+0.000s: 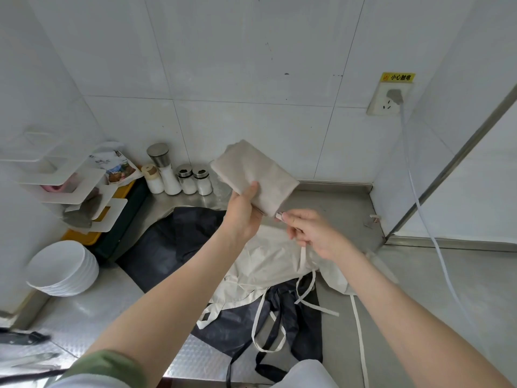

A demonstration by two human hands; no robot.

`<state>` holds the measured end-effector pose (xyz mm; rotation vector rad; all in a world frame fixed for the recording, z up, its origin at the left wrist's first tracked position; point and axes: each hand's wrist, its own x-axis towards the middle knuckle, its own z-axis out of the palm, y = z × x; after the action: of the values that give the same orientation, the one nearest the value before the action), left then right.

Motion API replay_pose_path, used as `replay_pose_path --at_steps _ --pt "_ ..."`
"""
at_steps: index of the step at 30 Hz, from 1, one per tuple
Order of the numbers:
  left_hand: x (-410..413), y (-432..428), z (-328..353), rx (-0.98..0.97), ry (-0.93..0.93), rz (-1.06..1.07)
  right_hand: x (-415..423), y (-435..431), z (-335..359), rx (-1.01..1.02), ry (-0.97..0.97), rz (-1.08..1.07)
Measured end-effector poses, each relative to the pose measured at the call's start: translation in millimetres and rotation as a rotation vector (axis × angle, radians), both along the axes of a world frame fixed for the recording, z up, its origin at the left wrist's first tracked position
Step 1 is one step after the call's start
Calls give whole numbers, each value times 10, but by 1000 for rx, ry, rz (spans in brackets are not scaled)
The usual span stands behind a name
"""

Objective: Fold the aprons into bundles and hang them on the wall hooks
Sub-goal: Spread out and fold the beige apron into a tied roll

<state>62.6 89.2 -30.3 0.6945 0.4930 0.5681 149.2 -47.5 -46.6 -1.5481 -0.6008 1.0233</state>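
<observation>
folded beige apron bundle (253, 175): held up in the air above the counter, a flat oblong; its long axis runs from 10 o'clock to 4 o'clock, far end toward the wall, near end toward the hands.
left hand (242, 211): grips the bundle at its lower edge, thumb on the near face, fingers hidden behind the cloth.
right hand (310, 233): just beside the bundle's 5 o'clock corner, fingers pinched closed on a strap end (279, 216) that comes out of that corner; a strip of cream tie hangs below the palm.
cream apron (268, 264): lies crumpled on the steel counter (344, 208) at 6 o'clock from the bundle, its ties (268, 329) trailing toward the near edge.
dark apron (173, 236): spread flat under the cream one, reaching out at 9 o'clock and again at 6 o'clock.
seasoning shakers (179, 175): a row against the wall at 9 o'clock from the bundle.
stack of white bowls (64, 268): on the counter at 8 o'clock, well apart from the aprons.
wall socket (389, 99): at 2 o'clock, plug in, white cord hanging down.
</observation>
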Motion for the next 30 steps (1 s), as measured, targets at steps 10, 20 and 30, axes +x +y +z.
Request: replay_pose_path --at_steps 10,20,30 --pt "85 -53 -135 -30 157 176 -240 75 318 -507 -1138 283" --pt "103 -177 -188 -102 143 126 -464 125 467 -539 -1345 318" --pt "-140 -193 -135 359 426 -555 -6 47 664 -481 -947 417"
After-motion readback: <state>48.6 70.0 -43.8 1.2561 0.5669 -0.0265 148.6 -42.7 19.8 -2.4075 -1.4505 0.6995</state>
